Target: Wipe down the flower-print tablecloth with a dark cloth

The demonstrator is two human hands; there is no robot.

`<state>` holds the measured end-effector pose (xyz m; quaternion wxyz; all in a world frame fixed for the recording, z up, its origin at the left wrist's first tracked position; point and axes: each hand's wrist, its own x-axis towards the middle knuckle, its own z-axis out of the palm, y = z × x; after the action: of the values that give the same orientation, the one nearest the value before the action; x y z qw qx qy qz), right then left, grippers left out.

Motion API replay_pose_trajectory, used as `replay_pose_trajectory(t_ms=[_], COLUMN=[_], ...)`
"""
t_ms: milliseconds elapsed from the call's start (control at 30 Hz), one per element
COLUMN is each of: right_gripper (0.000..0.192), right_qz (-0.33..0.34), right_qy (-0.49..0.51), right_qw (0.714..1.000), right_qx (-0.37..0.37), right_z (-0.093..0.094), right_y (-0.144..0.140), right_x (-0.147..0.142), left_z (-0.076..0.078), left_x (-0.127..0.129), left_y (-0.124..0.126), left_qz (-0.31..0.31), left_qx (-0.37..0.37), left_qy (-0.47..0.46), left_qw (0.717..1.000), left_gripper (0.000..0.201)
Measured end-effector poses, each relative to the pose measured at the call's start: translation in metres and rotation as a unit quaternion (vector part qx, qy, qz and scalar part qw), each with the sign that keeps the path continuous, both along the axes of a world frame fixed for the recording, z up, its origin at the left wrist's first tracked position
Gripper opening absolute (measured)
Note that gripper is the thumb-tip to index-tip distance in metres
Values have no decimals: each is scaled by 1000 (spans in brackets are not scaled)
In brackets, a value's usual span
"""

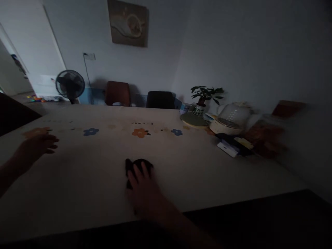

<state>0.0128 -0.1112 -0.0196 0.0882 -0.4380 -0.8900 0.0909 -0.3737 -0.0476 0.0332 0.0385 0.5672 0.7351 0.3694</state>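
Left hand (38, 147) is at nine o'clock from the rounded black object (138, 162), fingers loosely apart. That object sits on the cream flower-print tablecloth (85, 180) under the right hand (145, 192), whose fingers are spread; honestly can't tell if they're gripping. Green leafy potted plant (203, 97) at one o'clock, clear-and-white kettle-like appliance (233, 114) at two.

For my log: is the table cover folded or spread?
Spread: the table cover lies flat, its printed flowers showing beyond the right hand.

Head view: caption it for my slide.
Right hand over a black rounded object on a pale flower-printed tablecloth; left hand near an orange printed flower.
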Motion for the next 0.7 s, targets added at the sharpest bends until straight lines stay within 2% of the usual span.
replay_pose_trajectory(t_ms=[67,100,167,267,367,433,467,533,600,700], right_gripper=[61,62,64,62,59,55,53,49,47,47], right_qz=[44,62,83,81,46,0,-26,-83,-136,-213], right_qy=[30,49,93,135,118,105,109,140,174,202], right_qw=[999,997,992,987,992,993,991,980,965,944], right_qx=[-12,-21,-35,-22,19,56,78,118,139,151], right_z=[4,8,17,27,20,6,-2,-17,-26,-29], right_y=[-2,-4,-9,-14,-10,-3,2,10,17,24], right_x=[-32,-44,-58,-47,-5,34,56,102,146,199], left_z=[1,0,-9,-41,-80,-94,-97,-92,-80,-61], left_x=[10,19,44,87,123,143,152,170,190,226], left_y=[-2,-6,-22,-57,-82,-84,-81,-69,-52,-28], left_qz=[-11,-24,-71,-159,-242,-270,-283,-321,-362,-404], left_qx=[-60,-78,-88,-74,-80,-100,-111,-132,-163,-207], left_qy=[-136,-160,-113,12,156,226,244,250,237,216], left_qw=[989,984,987,984,954,931,921,904,887,864], left_gripper=[101,102,93,62,55,62,66,72,74,77])
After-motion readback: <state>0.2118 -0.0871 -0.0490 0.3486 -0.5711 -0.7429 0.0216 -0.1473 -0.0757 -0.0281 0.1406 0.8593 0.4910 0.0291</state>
